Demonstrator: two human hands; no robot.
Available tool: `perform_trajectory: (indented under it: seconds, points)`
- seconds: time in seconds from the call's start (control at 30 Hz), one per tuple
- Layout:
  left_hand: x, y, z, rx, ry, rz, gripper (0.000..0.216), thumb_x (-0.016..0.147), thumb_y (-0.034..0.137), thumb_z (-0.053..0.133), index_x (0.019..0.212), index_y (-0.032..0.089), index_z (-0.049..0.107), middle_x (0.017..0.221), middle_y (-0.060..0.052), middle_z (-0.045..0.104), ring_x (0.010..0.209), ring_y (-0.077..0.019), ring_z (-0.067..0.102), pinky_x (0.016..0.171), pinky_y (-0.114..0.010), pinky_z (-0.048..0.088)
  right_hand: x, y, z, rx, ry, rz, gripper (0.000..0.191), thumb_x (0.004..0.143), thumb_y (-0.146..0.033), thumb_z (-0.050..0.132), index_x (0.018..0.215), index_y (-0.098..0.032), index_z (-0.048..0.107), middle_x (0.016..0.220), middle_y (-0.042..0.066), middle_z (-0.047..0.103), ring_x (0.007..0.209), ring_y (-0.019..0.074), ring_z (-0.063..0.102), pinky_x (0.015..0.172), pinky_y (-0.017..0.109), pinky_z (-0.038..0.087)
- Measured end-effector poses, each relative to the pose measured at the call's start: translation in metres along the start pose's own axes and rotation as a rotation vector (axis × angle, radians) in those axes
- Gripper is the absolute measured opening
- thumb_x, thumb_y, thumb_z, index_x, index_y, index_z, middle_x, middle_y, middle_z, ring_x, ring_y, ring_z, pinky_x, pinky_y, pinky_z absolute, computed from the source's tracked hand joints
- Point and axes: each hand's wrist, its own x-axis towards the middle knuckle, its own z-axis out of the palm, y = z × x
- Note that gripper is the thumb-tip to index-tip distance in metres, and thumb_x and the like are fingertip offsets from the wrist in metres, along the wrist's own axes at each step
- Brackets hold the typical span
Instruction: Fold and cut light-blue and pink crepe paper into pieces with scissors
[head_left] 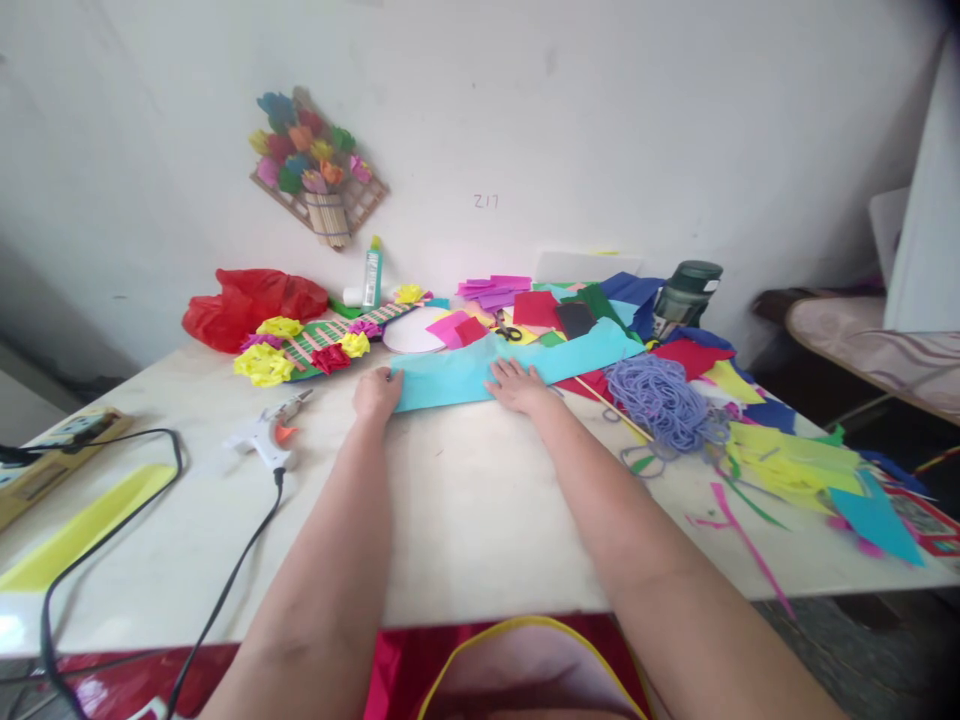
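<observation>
Head view shows your white table stretching to the wall, with your two bare forearms reaching across it. Largest on it is the heap of coloured paper spread over the right side, yellow, blue, red and green sheets overlapping, and a tangle of purple yarn on its near edge. Your blue sheet, a long turquoise strip, lies flat at the far middle of the table, running from your left hand up and right toward the heap. Your left hand sits at the strip's left end, fingers curled together on its corner; whether they pinch the paper or only press it you cannot tell. Your right hand lies palm down on the strip's lower edge near its middle, fingers spread and flat, gripping nothing. A red bag sits at the far left by the wall, with a paper-flower board just beside it. A glue gun lies left of your left hand, its black cord trailing off the near edge. A green jar stands behind the heap, a glue bottle stands against the wall, and scissors lie just beyond the strip.
</observation>
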Motion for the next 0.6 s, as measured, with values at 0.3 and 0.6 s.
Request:
perform_trajectory:
  seconds: [0.3, 0.6]
  points:
    - [-0.004, 0.007, 0.004, -0.011, -0.023, -0.015, 0.031, 0.076, 0.042, 0.042, 0.087, 0.023, 0.065, 0.096, -0.009, 0.066, 0.093, -0.0266, 0.059, 0.072, -0.034, 0.044, -0.002, -0.007, -0.005, -0.003, 0.158, -0.020, 0.065, 0.087, -0.050, 0.014, 0.142, -0.015, 0.013, 0.149, 0.002, 0.003, 0.136, 0.0196, 0.001, 0.109, 0.042, 0.001]
    - [-0.004, 0.009, 0.003, -0.011, -0.031, -0.062, 0.032, 0.074, 0.044, 0.044, 0.083, 0.022, 0.066, 0.097, -0.010, 0.066, 0.094, -0.0270, 0.059, 0.072, -0.034, 0.045, 0.009, -0.016, 0.011, 0.013, 0.047, -0.057, 0.065, 0.086, -0.054, 0.012, 0.143, -0.022, 0.010, 0.149, -0.002, 0.000, 0.136, 0.0195, -0.002, 0.108, 0.047, 0.000]
